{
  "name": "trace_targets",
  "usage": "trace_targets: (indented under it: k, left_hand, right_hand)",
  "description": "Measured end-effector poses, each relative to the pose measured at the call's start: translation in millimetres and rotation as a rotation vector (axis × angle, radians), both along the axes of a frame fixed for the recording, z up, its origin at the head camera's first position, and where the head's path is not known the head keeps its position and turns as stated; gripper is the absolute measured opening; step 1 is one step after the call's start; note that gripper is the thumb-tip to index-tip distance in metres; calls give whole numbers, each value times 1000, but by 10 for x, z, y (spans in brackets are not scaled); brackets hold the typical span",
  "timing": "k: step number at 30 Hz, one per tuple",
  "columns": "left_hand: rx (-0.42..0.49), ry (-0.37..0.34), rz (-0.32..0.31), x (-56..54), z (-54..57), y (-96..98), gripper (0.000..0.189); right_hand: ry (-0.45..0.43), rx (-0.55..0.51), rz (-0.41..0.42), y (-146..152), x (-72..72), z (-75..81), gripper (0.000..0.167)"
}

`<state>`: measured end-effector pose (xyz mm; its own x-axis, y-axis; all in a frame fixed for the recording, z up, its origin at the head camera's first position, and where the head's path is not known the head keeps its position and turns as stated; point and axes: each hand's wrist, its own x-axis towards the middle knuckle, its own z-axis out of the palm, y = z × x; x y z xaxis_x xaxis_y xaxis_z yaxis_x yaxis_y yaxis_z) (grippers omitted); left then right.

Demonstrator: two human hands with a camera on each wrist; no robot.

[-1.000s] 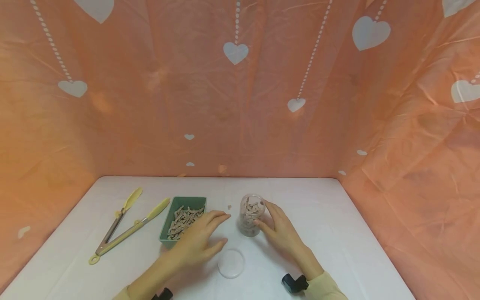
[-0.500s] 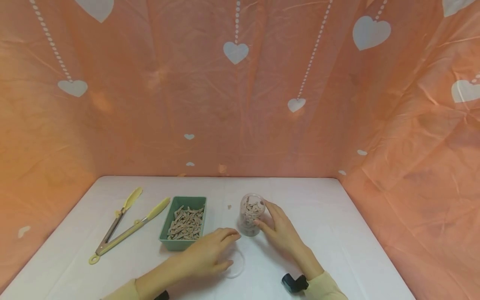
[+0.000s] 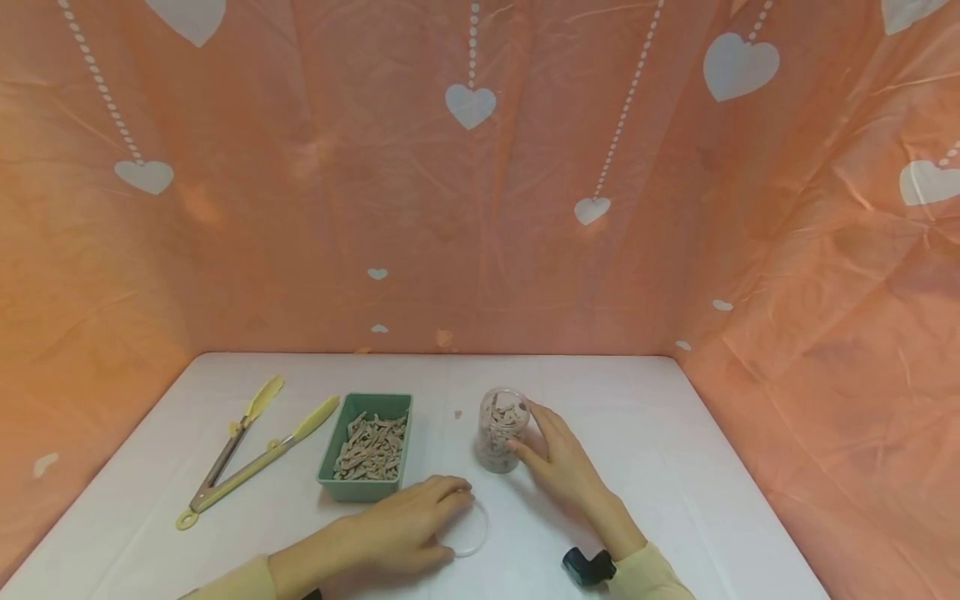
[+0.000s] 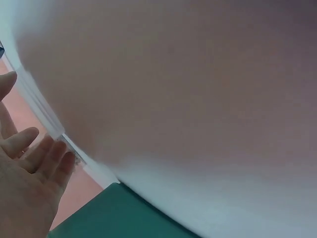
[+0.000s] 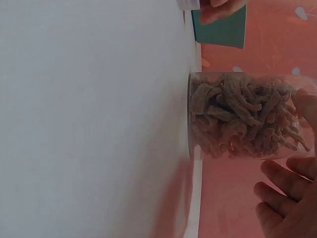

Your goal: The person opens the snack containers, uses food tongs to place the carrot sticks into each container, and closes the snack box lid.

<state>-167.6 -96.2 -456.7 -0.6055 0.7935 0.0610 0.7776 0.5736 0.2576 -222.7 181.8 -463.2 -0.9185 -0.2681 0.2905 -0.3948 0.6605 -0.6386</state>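
A clear jar [image 3: 501, 437] filled with brownish, twisted dried pieces stands upright on the table. My right hand [image 3: 564, 462] holds it near the top, thumb on the near side and fingers around the right. In the right wrist view, the jar [image 5: 242, 116] lies sideways across the picture, with the lower fingers [image 5: 280, 186] spread off it. My left hand [image 3: 405, 523] is low at the left edge of a clear round lid [image 3: 470, 529], its thumb and fingers apart around that edge. The left wrist view shows these fingers [image 4: 37, 153] loosely bent.
A green rectangular tub [image 3: 326, 471] of similar dried pieces stands just behind my left hand. Yellow-tipped tongs [image 3: 243, 475] lie spread at the left. One small crumb [image 3: 458, 414] is on the white table [image 3: 645, 417], and an orange curtain [image 3: 525, 275] hangs around it.
My left hand has come away from over the green tub, down toward the near side, and now reaches the lid's left edge. The right hand and jar stay in place.
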Motion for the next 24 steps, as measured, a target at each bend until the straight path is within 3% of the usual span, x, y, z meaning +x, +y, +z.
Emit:
trace_targets:
  k: [18, 24]
  left_hand:
    - [-11, -73, -1, 0, 20, -19, 61]
    - [28, -46, -8, 16, 10, -40, 57]
  right_hand:
    - [-33, -6, -6, -5, 9, 19, 71]
    - [-31, -5, -2, -8, 12, 16, 70]
